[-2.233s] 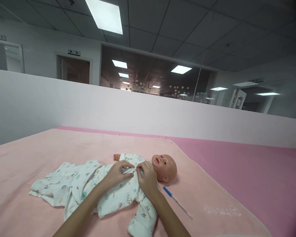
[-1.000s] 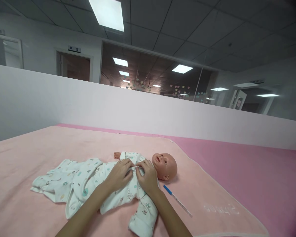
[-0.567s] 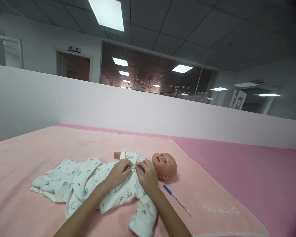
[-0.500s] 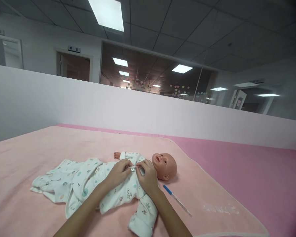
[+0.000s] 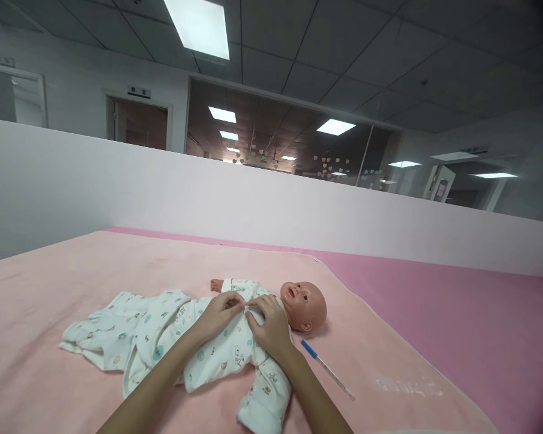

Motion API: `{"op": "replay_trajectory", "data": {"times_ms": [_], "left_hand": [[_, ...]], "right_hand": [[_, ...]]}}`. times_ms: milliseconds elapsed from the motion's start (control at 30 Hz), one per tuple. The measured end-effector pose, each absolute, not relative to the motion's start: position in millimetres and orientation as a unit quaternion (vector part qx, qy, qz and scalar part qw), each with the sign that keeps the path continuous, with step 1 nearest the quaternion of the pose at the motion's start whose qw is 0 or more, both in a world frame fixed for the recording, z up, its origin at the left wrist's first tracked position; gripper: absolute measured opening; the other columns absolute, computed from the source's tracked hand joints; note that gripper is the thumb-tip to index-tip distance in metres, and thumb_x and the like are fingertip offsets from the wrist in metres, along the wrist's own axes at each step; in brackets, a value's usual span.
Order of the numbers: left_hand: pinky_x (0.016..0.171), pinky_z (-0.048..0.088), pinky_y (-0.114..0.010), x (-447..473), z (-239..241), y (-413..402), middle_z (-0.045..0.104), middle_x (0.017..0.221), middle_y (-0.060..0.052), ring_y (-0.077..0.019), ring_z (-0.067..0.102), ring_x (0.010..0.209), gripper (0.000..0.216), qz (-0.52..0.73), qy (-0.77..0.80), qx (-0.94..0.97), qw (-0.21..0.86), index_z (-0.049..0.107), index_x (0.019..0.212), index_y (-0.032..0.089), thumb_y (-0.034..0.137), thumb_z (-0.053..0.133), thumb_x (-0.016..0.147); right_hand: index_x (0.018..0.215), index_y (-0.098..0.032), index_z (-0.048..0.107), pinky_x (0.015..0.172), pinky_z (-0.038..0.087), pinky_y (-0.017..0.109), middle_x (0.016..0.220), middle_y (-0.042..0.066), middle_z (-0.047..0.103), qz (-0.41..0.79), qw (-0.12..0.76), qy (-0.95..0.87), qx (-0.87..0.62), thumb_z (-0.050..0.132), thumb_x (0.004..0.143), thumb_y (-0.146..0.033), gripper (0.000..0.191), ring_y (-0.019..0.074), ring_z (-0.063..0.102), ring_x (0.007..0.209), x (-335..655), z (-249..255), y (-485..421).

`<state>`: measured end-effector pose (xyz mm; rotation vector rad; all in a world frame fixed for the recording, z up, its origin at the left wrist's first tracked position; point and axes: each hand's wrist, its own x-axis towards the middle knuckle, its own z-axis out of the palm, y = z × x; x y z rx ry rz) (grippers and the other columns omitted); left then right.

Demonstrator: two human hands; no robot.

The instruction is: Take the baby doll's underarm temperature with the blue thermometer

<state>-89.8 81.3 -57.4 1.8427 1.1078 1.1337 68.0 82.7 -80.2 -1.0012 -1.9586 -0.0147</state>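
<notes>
A baby doll (image 5: pixel 306 306) lies on its back, head to the right, dressed in a white printed baby gown (image 5: pixel 217 355). Both of my hands meet at the front of the gown on the doll's chest. My left hand (image 5: pixel 221 312) has its fingers bent and pinched at the cloth edge. My right hand (image 5: pixel 270 322) pinches the same spot from the other side, thumb below and fingers above. A small fastening seems to lie between the fingertips, mostly hidden. One doll hand (image 5: pixel 216 285) pokes out of the far sleeve; the near sleeve (image 5: pixel 266 395) lies flat.
A pen-like stick with a blue end (image 5: pixel 309 349) lies right of the doll, near my right forearm. Beneath everything spreads a peach blanket (image 5: pixel 380 343) over a pink mat (image 5: pixel 438 313). A white low wall (image 5: pixel 253 202) runs along the back.
My fingertips have closed in and pressed lower on the gown's front; the white fastening that showed between them is now mostly covered. The doll and the stick stay in place.
</notes>
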Motion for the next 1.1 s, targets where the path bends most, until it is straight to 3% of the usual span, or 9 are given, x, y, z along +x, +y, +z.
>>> {"op": "replay_trajectory", "data": {"times_ms": [167,300,467,633,1100], "left_hand": [[0.056,0.035,-0.020,-102,-43,81,0.049,0.073,0.001,-0.0090,0.044,0.060,0.028,0.501,0.470,0.603,0.406,0.053,0.073,0.016,0.043,0.045,0.073],[0.048,0.027,-0.021,-119,-35,74,0.043,0.060,0.003,-0.0076,0.034,0.050,0.035,0.370,0.473,0.672,0.434,0.056,0.068,0.016,0.048,0.045,0.073],[0.058,0.033,-0.021,-131,-34,69,0.050,0.073,0.002,-0.0113,0.042,0.066,0.027,0.236,0.399,0.778,0.424,0.060,0.082,0.020,0.030,0.064,0.057],[0.057,0.032,-0.020,-127,-40,73,0.048,0.073,0.003,-0.0095,0.040,0.063,0.021,0.267,0.405,0.771,0.413,0.056,0.076,0.018,0.018,0.058,0.055],[0.048,0.019,-0.020,-127,-43,74,0.030,0.057,0.008,-0.0080,0.027,0.054,0.026,0.248,0.420,0.793,0.367,0.045,0.081,0.021,0.016,0.049,0.055]], "right_hand": [[0.083,-0.022,0.058,0.071,0.040,0.029,0.080,0.001,0.061,-0.024,0.463,-0.782,-0.416,0.051,0.076,-0.019,0.011,0.0166,0.053,0.080,68,-81,82],[0.087,-0.022,0.058,0.069,0.042,0.027,0.083,0.002,0.062,-0.061,0.463,-0.791,-0.396,0.047,0.079,-0.019,0.014,0.0149,0.054,0.081,68,-79,81],[0.094,-0.022,0.058,0.073,0.043,0.028,0.090,0.004,0.062,-0.053,0.436,-0.835,-0.331,0.046,0.079,-0.017,0.019,0.0160,0.054,0.088,65,-78,80],[0.083,-0.023,0.062,0.066,0.042,0.027,0.079,0.002,0.060,-0.042,0.428,-0.827,-0.362,0.046,0.080,-0.016,0.017,0.0150,0.052,0.079,61,-81,81],[0.082,-0.022,0.061,0.064,0.037,0.025,0.077,0.001,0.058,-0.034,0.438,-0.815,-0.378,0.047,0.082,-0.017,0.015,0.0134,0.050,0.078,60,-83,82]]}}
